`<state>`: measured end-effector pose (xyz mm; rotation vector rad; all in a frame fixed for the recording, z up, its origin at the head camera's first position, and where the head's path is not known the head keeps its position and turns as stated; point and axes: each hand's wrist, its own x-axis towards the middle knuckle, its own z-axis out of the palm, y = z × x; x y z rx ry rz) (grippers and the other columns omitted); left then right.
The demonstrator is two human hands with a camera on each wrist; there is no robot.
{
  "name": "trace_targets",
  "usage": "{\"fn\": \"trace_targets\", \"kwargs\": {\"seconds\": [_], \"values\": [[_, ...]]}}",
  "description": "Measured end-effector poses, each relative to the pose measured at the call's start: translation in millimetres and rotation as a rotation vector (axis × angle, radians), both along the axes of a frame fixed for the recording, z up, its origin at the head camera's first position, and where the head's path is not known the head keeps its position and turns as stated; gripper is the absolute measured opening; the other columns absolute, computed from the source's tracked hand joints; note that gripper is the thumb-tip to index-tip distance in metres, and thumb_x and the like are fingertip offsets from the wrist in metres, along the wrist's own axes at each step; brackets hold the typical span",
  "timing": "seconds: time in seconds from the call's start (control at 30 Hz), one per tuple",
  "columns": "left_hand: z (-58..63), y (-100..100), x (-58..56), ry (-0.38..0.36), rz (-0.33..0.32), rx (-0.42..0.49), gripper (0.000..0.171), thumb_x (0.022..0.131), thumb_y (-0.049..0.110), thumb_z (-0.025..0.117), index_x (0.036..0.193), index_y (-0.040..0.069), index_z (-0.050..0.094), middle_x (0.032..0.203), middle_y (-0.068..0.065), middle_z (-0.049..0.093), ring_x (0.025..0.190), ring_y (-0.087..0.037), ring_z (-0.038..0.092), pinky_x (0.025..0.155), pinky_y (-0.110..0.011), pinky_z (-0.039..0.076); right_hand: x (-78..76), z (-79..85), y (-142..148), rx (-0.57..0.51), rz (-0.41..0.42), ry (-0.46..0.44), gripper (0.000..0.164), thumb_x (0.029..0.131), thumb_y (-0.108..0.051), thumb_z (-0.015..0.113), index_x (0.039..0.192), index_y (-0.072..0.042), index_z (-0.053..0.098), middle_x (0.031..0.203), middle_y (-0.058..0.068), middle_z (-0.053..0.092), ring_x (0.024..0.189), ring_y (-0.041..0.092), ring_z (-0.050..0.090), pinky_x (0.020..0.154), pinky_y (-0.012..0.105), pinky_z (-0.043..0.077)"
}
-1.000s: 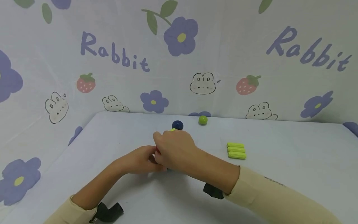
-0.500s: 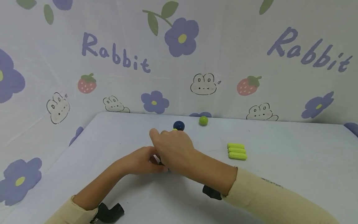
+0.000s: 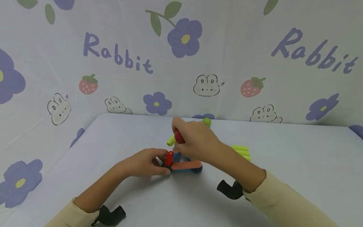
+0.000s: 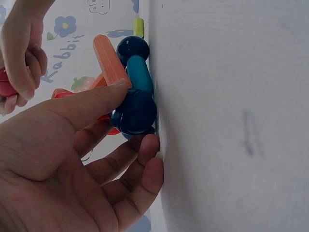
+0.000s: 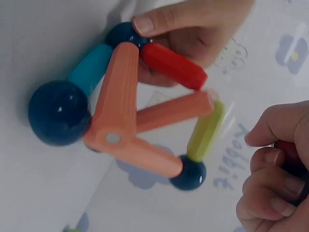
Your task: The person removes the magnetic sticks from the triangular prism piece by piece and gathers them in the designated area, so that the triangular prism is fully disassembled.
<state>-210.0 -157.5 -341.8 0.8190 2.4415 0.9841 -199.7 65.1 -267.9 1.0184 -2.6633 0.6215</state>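
A build of magnetic rods and balls stands on the white table, with dark blue balls at its corners. My left hand (image 3: 147,162) holds its near-left dark blue ball (image 4: 137,113) between thumb and fingers. From that ball rises a red rod (image 5: 174,65); an orange rod (image 3: 187,165) and a teal rod (image 4: 140,75) run off it too. Farther back, a yellow-green rod (image 5: 206,130) stands on another blue ball (image 5: 188,172). Above the build, apart from it, my right hand (image 3: 198,138) grips a dark red ball (image 3: 179,136), partly covered by the fingers.
Several yellow-green rods (image 3: 240,149) lie side by side on the right, partly behind the right forearm. A green ball (image 3: 206,122) sits near the table's back edge. Black curved pieces (image 3: 112,216) hang at both wrists. A printed cloth (image 3: 227,47) rises behind the table.
My right hand has moved right and away from the left hand, carrying the dark red ball and uncovering the build. The left hand has stayed in place.
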Motion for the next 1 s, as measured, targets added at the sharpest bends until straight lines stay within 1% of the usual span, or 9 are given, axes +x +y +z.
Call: {"fn": "trace_targets", "kwargs": {"seconds": [0.1, 0.2, 0.4, 0.53, 0.6, 0.7, 0.9, 1.0], "values": [[-0.3, 0, 0.1, 0.001, 0.009, -0.014, 0.029, 0.090, 0.023, 0.075, 0.116, 0.015, 0.066, 0.106, -0.002, 0.067, 0.085, -0.017, 0.065, 0.074, -0.032, 0.055, -4.9, -0.8, 14, -0.070, -0.001, -0.053, 0.025, 0.084, -0.002, 0.071, 0.095, -0.011, 0.050, 0.070, -0.002, 0.056, 0.059, 0.015, 0.053, 0.051, 0.025, 0.045], [-0.2, 1, 0.1, 0.006, 0.017, -0.025, 0.030, 0.090, 0.024, 0.076, 0.116, 0.015, 0.066, 0.105, -0.002, 0.067, 0.085, -0.017, 0.064, 0.074, -0.032, 0.054, -9.1, -2.7, 24, -0.126, -0.017, -0.083, 0.025, 0.084, -0.003, 0.071, 0.096, -0.011, 0.050, 0.072, 0.000, 0.056, 0.061, 0.017, 0.054, 0.053, 0.026, 0.048], [-1.2, 1, -1.3, 0.001, 0.031, -0.031, 0.030, 0.089, 0.025, 0.076, 0.116, 0.017, 0.066, 0.105, -0.001, 0.067, 0.085, -0.016, 0.064, 0.073, -0.032, 0.055, -19.7, -9.1, 32, -0.225, -0.010, -0.138, 0.027, 0.085, -0.001, 0.071, 0.101, -0.009, 0.049, 0.074, 0.004, 0.055, 0.063, 0.020, 0.055, 0.055, 0.028, 0.049], [-1.2, 1, -1.1, -0.003, 0.030, -0.031, 0.030, 0.089, 0.025, 0.076, 0.116, 0.017, 0.066, 0.106, -0.001, 0.067, 0.085, -0.016, 0.064, 0.074, -0.032, 0.055, -27.9, -10.3, 32, -0.239, -0.035, -0.244, 0.025, 0.089, -0.006, 0.069, 0.104, -0.008, 0.049, 0.079, 0.008, 0.055, 0.069, 0.022, 0.056, 0.057, 0.028, 0.050], [-1.1, 2, -1.0, -0.004, 0.029, -0.031, 0.029, 0.090, 0.025, 0.076, 0.115, 0.017, 0.066, 0.107, -0.001, 0.067, 0.086, -0.016, 0.064, 0.074, -0.032, 0.055, -31.4, -9.9, 33, -0.238, -0.060, -0.304, 0.026, 0.090, -0.009, 0.069, 0.106, -0.007, 0.048, 0.082, 0.010, 0.055, 0.074, 0.024, 0.056, 0.059, 0.029, 0.051], [-1.3, 2, -0.9, -0.007, 0.032, -0.035, 0.028, 0.090, 0.026, 0.076, 0.115, 0.018, 0.065, 0.107, 0.000, 0.067, 0.086, -0.016, 0.064, 0.075, -0.033, 0.055, -35.9, -9.9, 36, -0.228, -0.091, -0.370, 0.029, 0.091, -0.014, 0.068, 0.110, -0.007, 0.046, 0.090, 0.012, 0.057, 0.081, 0.026, 0.058, 0.063, 0.030, 0.053], [-0.3, 3, -0.9, 0.000, 0.034, -0.044, 0.027, 0.090, 0.026, 0.076, 0.114, 0.018, 0.065, 0.108, -0.001, 0.067, 0.086, -0.016, 0.064, 0.075, -0.032, 0.055, -43.1, -11.5, 46, -0.222, -0.133, -0.436, 0.037, 0.093, -0.019, 0.063, 0.120, -0.005, 0.042, 0.107, 0.017, 0.057, 0.093, 0.031, 0.058, 0.072, 0.034, 0.055], [0.5, 2, -0.8, 0.003, 0.037, -0.046, 0.028, 0.090, 0.025, 0.076, 0.114, 0.017, 0.065, 0.107, -0.001, 0.067, 0.086, -0.016, 0.065, 0.075, -0.031, 0.054, -47.5, -12.0, 52, -0.227, -0.135, -0.455, 0.040, 0.094, -0.021, 0.061, 0.123, -0.004, 0.039, 0.109, 0.018, 0.056, 0.095, 0.032, 0.057, 0.073, 0.035, 0.054]]}}
